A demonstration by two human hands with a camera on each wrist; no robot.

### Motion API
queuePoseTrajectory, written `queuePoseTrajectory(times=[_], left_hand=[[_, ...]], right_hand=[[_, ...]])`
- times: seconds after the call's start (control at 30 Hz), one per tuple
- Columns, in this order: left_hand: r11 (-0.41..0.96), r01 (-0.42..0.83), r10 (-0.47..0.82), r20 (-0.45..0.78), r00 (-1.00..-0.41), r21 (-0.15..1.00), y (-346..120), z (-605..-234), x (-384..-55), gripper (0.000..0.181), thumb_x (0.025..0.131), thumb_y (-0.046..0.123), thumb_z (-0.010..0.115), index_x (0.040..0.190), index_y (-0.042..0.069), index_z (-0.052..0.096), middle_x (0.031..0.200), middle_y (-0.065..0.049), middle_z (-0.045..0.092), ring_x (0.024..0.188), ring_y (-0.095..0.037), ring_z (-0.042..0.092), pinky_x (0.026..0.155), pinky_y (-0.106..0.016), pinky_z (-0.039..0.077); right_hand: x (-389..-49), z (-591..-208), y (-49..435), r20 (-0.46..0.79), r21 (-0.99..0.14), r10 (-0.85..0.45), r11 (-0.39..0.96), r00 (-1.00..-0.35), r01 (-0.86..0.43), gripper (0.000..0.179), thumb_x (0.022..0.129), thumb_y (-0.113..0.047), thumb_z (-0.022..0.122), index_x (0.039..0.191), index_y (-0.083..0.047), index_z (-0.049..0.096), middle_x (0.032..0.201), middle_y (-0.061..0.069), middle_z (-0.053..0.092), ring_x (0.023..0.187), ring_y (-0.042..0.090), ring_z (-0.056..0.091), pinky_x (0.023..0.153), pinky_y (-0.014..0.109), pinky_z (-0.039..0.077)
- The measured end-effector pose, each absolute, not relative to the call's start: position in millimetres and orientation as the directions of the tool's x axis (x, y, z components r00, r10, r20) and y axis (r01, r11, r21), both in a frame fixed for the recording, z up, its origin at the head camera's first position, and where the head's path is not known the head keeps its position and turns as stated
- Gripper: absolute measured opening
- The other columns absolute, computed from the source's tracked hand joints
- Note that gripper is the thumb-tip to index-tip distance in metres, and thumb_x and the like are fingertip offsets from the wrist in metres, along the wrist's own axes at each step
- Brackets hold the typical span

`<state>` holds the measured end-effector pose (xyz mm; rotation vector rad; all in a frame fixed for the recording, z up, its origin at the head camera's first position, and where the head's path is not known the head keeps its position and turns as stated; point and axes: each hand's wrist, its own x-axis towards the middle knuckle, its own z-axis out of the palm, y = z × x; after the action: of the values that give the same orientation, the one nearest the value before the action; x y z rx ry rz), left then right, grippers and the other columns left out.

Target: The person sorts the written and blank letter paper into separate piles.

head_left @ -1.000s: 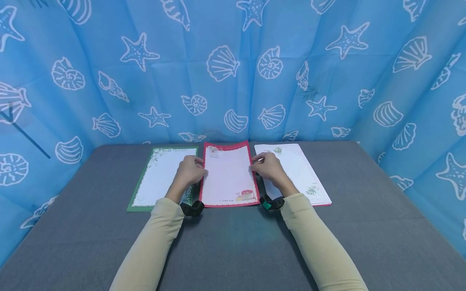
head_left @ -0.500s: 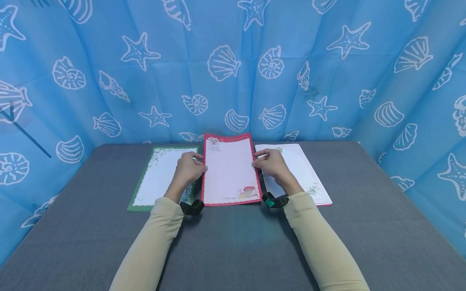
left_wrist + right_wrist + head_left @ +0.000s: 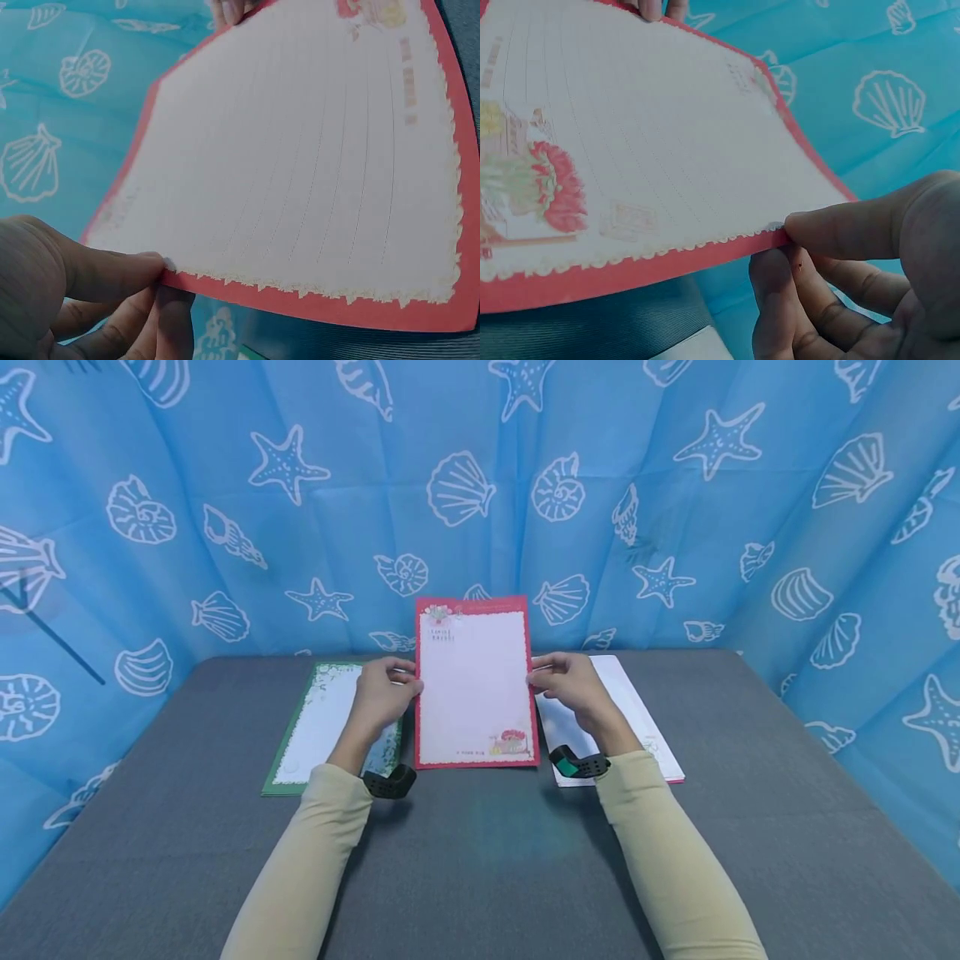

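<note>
A sheet of lined writing paper with a red border is held up and tilted toward me, a flower print in its lower right corner. My left hand pinches its left edge between thumb and fingers, as the left wrist view shows up close on the red border. On the opposite edge, my right hand pinches the paper the same way, thumb on top in the right wrist view. The sheet's lower edge stands off the table, and its top overlaps the curtain in the head view.
Green-bordered paper lies on the grey tablecloth at the left, partly under my left hand. At the right lies a stack of white paper with a red edge below. A blue shell-print curtain hangs behind the table.
Both hands have lifted the red-bordered paper off the table and tilted it upright toward me. The right hand has shifted slightly to the right; the papers at the sides have stayed put.
</note>
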<state>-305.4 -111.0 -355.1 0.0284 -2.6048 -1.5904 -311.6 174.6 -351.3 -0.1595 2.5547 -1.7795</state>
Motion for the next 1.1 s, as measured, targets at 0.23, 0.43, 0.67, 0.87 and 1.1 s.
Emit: queuePoseTrajectory(times=[0.23,0.43,0.67,0.87,1.1], left_hand=[[0.410,0.071,-0.059,0.104,-0.993,0.909,-114.9,-346.4,-303.5,0.026,0.098,0.009,0.066,0.122,0.000,0.064,0.112,-0.016,0.065,0.101,-0.030,0.064,0.089,-0.042,0.056],[0.387,0.103,-0.051,0.133,-0.990,0.916,-117.7,-339.9,-301.8,0.024,0.098,0.009,0.066,0.120,-0.001,0.065,0.111,-0.017,0.065,0.097,-0.028,0.064,0.088,-0.039,0.056],[0.373,0.137,-0.040,0.163,-0.986,0.918,-120.6,-333.5,-299.7,0.023,0.098,0.009,0.067,0.118,-0.002,0.065,0.111,-0.017,0.066,0.097,-0.027,0.064,0.089,-0.039,0.055],[0.366,0.154,-0.036,0.179,-0.983,0.918,-122.7,-327.5,-296.7,0.023,0.097,0.009,0.067,0.118,-0.001,0.066,0.111,-0.016,0.066,0.098,-0.026,0.064,0.089,-0.038,0.054],[0.342,0.163,-0.045,0.189,-0.981,0.925,-129.0,-320.9,-294.1,0.024,0.098,0.009,0.066,0.119,-0.002,0.065,0.111,-0.017,0.065,0.099,-0.027,0.065,0.091,-0.039,0.055]], right_hand=[[-310.6,-342.9,174.3,0.061,-0.944,-0.107,0.316,-0.992,-0.092,0.029,0.100,-0.011,0.063,0.123,0.007,0.063,0.111,0.023,0.068,0.099,0.030,0.067,0.089,0.039,0.052],[-308.3,-338.4,172.5,0.073,-0.949,-0.099,0.298,-0.992,-0.099,0.029,0.100,-0.013,0.064,0.124,0.005,0.063,0.114,0.021,0.067,0.102,0.030,0.067,0.092,0.043,0.052],[-305.8,-332.7,170.9,0.112,-0.949,-0.086,0.285,-0.990,-0.132,0.026,0.101,-0.012,0.064,0.121,0.005,0.064,0.109,0.019,0.067,0.098,0.027,0.066,0.086,0.036,0.053],[-304.0,-328.0,169.5,0.133,-0.947,-0.083,0.282,-0.988,-0.151,0.026,0.100,-0.011,0.064,0.121,0.005,0.065,0.107,0.018,0.066,0.097,0.026,0.066,0.086,0.036,0.053],[-297.6,-320.8,160.4,0.175,-0.945,-0.092,0.265,-0.980,-0.194,0.028,0.100,-0.012,0.065,0.122,0.006,0.064,0.110,0.019,0.066,0.097,0.026,0.066,0.086,0.034,0.052]])
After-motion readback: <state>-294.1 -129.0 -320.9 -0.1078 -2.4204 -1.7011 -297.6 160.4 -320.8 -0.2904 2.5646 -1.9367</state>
